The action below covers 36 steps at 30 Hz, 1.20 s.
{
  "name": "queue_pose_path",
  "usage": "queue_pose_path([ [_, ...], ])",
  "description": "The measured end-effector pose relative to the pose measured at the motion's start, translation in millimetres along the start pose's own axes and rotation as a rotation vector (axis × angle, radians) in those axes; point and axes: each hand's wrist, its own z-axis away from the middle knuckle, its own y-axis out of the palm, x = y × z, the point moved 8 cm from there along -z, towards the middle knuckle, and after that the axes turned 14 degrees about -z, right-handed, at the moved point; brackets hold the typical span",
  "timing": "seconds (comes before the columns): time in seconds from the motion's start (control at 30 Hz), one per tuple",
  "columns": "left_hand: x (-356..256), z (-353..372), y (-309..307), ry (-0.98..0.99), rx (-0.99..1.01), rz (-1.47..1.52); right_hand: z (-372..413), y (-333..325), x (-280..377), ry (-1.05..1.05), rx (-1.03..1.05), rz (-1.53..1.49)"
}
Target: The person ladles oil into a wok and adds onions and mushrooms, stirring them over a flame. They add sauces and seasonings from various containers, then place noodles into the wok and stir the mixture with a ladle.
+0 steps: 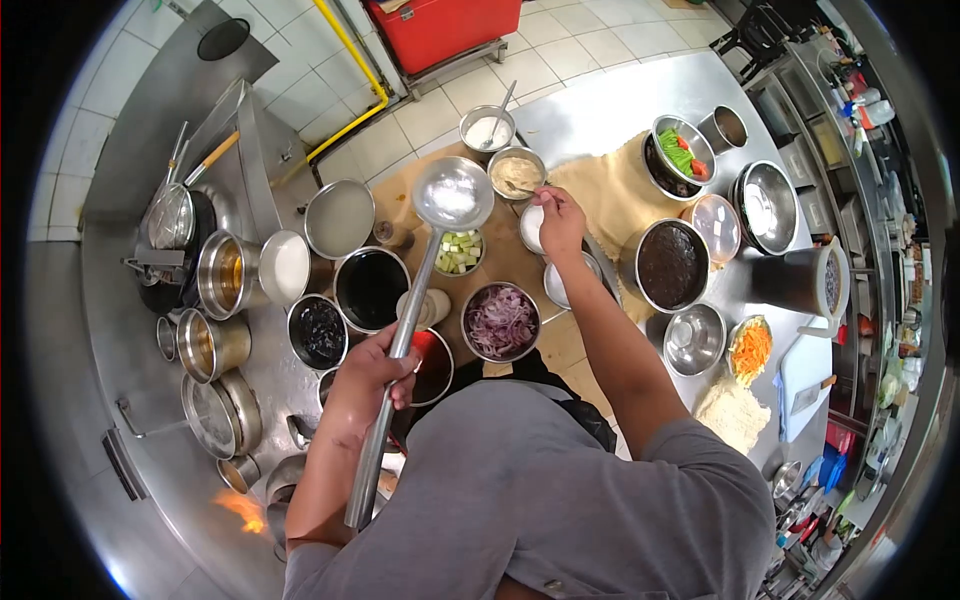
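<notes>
My left hand [375,372] is wrapped around the long metal handle of a ladle [453,193]. The ladle's wide bowl is out over the counter and holds a little whitish stuff that I cannot make out. My right hand [560,218] pinches the end of a small spoon [518,188], whose tip rests in a metal bowl of beige powder [517,168]. Beneath the ladle sits a bowl of chopped pale green vegetable [462,252]. Closer to my body is a bowl of sliced purple onions [500,322]. Two containers of white powder [533,228] lie partly under my right forearm.
Pots of dark liquid [372,288] and dark sauce [672,265] stand on either side. A flame [240,510] burns at lower left. Shredded carrot [750,350], noodles [733,412] and a cutting board with a knife [805,385] are on the right. A red box [440,30] stands at the back.
</notes>
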Motion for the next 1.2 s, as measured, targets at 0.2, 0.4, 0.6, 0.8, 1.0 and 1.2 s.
queue_pose_path([
  [0.2, -13, -27, -11, 0.081, -0.019, 0.028, 2, -9, -14, 0.462, -0.233, -0.346],
  [0.4, -20, -45, -6, 0.085, 0.068, 0.085, -1, -6, 26, 0.424, -0.300, -0.419],
  [0.6, -25, -47, -1, 0.078, 0.082, 0.137, -10, 20, 39, -0.095, -0.011, -0.122],
  [0.8, -28, -48, -2, 0.093, 0.054, 0.109, -10, 6, -13, 0.135, -0.014, -0.119],
  [1.0, -28, -49, -4, 0.088, 0.042, 0.117, -4, -10, 1, 0.482, -0.308, -0.431],
  [1.2, -27, -50, -1, 0.073, 0.071, 0.143, -10, 20, 34, 0.203, -0.046, -0.283],
])
